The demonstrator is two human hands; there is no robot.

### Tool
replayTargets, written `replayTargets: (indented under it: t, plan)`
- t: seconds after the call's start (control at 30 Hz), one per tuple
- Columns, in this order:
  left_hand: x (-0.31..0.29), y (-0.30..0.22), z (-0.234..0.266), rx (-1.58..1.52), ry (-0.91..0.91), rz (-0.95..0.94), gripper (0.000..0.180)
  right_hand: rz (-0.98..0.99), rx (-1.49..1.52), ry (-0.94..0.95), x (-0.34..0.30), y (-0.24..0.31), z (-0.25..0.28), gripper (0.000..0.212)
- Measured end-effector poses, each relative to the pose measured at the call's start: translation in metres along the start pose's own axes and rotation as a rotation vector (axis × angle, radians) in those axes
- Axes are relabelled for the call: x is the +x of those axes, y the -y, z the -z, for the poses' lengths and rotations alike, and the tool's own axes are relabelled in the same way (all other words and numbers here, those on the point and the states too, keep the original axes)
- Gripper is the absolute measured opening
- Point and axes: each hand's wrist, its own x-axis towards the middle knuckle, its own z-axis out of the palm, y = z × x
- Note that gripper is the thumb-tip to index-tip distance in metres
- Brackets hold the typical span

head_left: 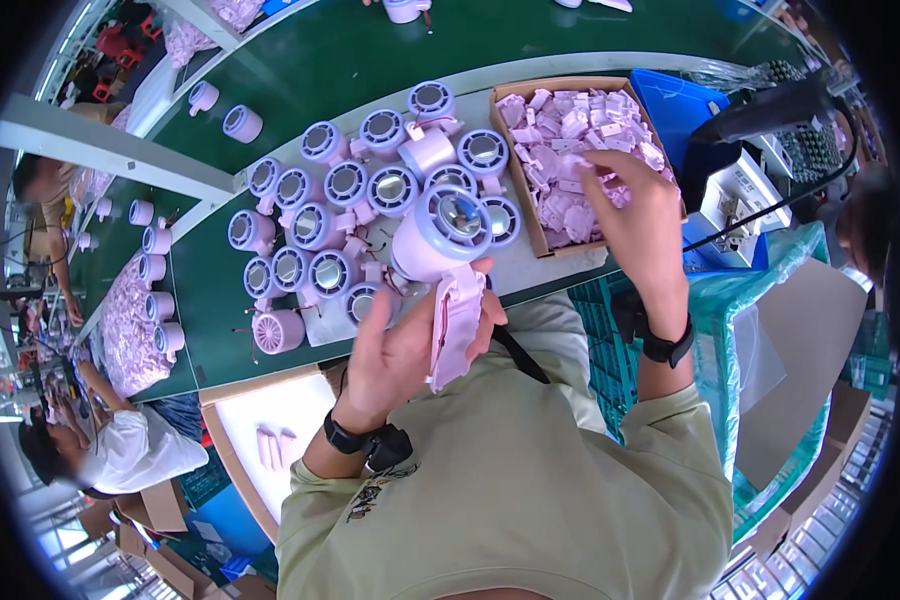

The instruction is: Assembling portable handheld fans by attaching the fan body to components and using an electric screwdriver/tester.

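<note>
My left hand is closed round the handle of a lavender handheld fan. Its round grille faces up, and a red wire runs along the open handle shell. At the cardboard box to the right, my right hand has thumb and fingertips pinched on a small pale pink plastic part. Many similar pink parts fill that box. Left of it, several lavender fan heads stand close together on a pale board, most with their round grilles up.
More fan units sit along the green conveyor belt. A blue bin and a dark tool on a stand lie right of the box. A carton is below left. Co-workers sit at the left.
</note>
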Motion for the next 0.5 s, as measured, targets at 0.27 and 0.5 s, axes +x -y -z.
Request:
replayTargets:
  t: [0.27, 0.5]
  plan:
    - [0.011, 0.003, -0.006, 0.79, -0.195, -0.134, 0.048, -0.278, 0.614, 0.24, -0.023, 0.077, 0.03, 0.023]
    - [0.011, 0.017, -0.003, 1.111, -0.319, -0.294, 0.037, -0.508, 1.122, 0.328, -0.027, 0.099, 0.002, 0.025]
